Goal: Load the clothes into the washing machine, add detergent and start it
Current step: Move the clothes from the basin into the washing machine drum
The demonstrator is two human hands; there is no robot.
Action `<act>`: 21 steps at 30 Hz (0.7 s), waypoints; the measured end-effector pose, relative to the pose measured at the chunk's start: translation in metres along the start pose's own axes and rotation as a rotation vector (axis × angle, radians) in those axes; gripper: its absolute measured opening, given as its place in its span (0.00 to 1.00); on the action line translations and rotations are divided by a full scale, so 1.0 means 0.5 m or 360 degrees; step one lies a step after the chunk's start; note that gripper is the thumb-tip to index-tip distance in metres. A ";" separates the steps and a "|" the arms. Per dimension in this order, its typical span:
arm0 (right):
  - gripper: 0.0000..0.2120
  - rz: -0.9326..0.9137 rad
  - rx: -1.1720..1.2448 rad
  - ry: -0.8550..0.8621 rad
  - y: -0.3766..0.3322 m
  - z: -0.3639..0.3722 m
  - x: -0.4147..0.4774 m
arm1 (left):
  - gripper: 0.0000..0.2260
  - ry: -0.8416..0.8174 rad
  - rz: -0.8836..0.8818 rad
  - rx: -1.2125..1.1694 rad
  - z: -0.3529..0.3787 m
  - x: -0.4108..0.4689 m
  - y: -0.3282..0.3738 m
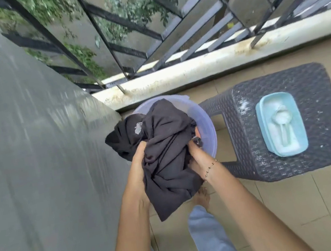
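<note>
A bunch of dark clothes (163, 145) is held up between both hands, just over a round tub (202, 117). Its left side is gripped tight by the left hand (138, 162) and its right side by the right hand (198, 155). One end is left hanging below the hands. A blue box (300, 124) of white powder is set on a stool (318, 88) nearby.

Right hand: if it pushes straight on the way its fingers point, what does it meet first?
Beyond the black garment it grips, the right hand would likely meet the translucent basin below; depth is unclear.
</note>
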State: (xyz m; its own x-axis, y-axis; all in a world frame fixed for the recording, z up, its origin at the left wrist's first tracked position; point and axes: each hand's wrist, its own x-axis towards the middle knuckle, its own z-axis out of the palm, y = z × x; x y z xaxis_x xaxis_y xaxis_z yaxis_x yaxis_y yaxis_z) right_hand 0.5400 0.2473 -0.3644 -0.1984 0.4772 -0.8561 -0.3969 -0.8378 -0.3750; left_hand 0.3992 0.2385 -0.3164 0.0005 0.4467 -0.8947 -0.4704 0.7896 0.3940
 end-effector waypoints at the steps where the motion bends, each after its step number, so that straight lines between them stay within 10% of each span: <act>1: 0.12 -0.0009 0.0061 -0.0035 -0.019 0.014 -0.030 | 0.10 -0.0010 0.0055 0.0075 0.010 -0.027 0.016; 12: 0.20 -0.0538 0.0337 -0.0513 -0.172 0.086 -0.368 | 0.16 0.0212 0.0736 0.0371 0.119 -0.321 0.129; 16: 0.16 -0.0784 -0.0010 -0.0283 -0.191 0.131 -0.463 | 0.39 0.0119 0.0894 0.0366 0.125 -0.426 0.186; 21: 0.35 -0.0760 -0.0576 -0.0240 -0.163 0.192 -0.531 | 0.30 0.0278 0.1210 0.0125 0.107 -0.546 0.261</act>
State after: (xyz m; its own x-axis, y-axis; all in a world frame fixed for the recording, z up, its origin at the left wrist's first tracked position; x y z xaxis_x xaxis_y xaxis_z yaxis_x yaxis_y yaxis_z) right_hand 0.5391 0.2142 -0.0725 -0.2086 0.8321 -0.5140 -0.1494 -0.5465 -0.8240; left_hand 0.3851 0.2419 -0.0094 -0.4387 0.8090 -0.3911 -0.2221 0.3241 0.9196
